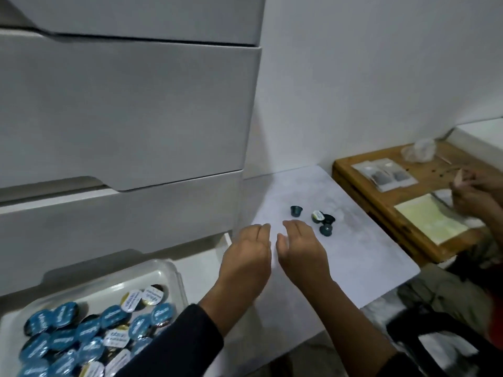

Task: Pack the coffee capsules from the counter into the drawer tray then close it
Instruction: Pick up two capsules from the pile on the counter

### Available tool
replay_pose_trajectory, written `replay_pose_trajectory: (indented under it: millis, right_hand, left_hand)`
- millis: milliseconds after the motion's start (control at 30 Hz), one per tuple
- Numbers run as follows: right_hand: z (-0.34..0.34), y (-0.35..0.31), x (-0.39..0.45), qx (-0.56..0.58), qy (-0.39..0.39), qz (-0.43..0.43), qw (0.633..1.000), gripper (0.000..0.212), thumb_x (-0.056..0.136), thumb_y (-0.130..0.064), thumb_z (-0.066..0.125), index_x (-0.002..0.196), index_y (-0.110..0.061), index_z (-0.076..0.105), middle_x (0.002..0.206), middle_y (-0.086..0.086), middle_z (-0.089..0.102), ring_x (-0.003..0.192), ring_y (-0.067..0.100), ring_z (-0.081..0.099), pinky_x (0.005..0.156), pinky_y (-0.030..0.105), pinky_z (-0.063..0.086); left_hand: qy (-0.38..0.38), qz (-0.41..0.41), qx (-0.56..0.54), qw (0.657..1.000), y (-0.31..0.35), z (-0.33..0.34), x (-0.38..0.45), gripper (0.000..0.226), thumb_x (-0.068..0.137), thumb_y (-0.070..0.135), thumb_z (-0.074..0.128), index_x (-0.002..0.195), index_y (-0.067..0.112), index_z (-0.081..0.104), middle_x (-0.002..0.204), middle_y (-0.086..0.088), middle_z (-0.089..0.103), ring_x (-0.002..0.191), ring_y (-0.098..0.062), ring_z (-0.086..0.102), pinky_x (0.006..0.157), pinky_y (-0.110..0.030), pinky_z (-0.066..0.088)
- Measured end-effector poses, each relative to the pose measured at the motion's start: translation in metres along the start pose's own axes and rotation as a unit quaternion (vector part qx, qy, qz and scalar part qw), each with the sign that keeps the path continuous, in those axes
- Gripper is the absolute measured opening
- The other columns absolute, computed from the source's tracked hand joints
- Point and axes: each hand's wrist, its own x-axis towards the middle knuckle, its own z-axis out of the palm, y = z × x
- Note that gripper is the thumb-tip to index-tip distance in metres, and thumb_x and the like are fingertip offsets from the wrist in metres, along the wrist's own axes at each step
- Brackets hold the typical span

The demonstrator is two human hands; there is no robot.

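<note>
Left hand (246, 254) and right hand (300, 251) hover side by side, open and empty, near four dark capsules (321, 219) on the counter (367, 240). Near left, the tray (166, 273) holds blue-lidded capsules (89, 330), lettering too blurred to read, partly hidden by a sleeve (174, 346)

Lying loose on the pale counter (353, 240): four dark coffee capsules (324, 220), one apart, three clustered; dozens more filling the clear tray (174, 270) in the open drawer (206, 257).
</note>
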Motion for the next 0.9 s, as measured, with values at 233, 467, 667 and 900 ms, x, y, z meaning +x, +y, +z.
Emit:
replay_pose_trajectory:
  millis: [233, 467, 667, 900]
  right_hand:
    - [0.052, 0.112, 0.018, 0.081, -0.159, 0.040, 0.983, 0.010, 0.067, -0.002, 0.072, 0.064, -0.005, 0.063, 0.079, 0.016, 0.069, 0.072, 0.029, 0.064, 0.058, 0.031, 0.056]
    - [0.110, 0.187, 0.038, 0.180, -0.233, 0.088, 0.952, 0.008, 0.080, -0.004, 0.051, 0.082, -0.004, 0.059, 0.083, 0.015, 0.061, 0.077, 0.030, 0.059, 0.059, 0.031, 0.045]
    - [0.135, 0.209, 0.053, 0.213, -0.314, 0.044, 0.924, 0.010, 0.081, -0.007, 0.056, 0.090, -0.006, 0.060, 0.092, 0.011, 0.061, 0.084, 0.026, 0.059, 0.068, 0.028, 0.050]
    - [0.155, 0.218, 0.065, 0.279, -0.338, 0.056, 0.897, 0.019, 0.086, -0.013, 0.055, 0.103, -0.007, 0.061, 0.098, 0.016, 0.061, 0.090, 0.032, 0.059, 0.078, 0.040, 0.050]
  left_hand:
    - [-0.139, -0.135, -0.053, 0.980, 0.044, 0.089, 0.087, 0.038, 0.091, 0.011, 0.047, 0.129, 0.010, 0.046, 0.121, -0.006, 0.057, 0.110, -0.021, 0.054, 0.086, -0.029, 0.048]
    - [-0.229, -0.283, -0.082, 0.928, 0.055, 0.162, 0.133, 0.037, 0.094, 0.014, 0.038, 0.131, 0.013, 0.040, 0.120, -0.013, 0.053, 0.109, -0.028, 0.052, 0.083, -0.035, 0.045]
    - [-0.248, -0.329, -0.153, 0.898, 0.053, 0.202, 0.154, 0.042, 0.095, 0.022, 0.038, 0.137, 0.026, 0.035, 0.111, -0.016, 0.054, 0.102, -0.031, 0.053, 0.081, -0.034, 0.044]
    - [-0.226, -0.359, -0.184, 0.887, 0.052, 0.226, 0.172, 0.033, 0.088, 0.016, 0.046, 0.119, 0.017, 0.059, 0.112, -0.010, 0.060, 0.107, -0.025, 0.055, 0.081, -0.021, 0.036]
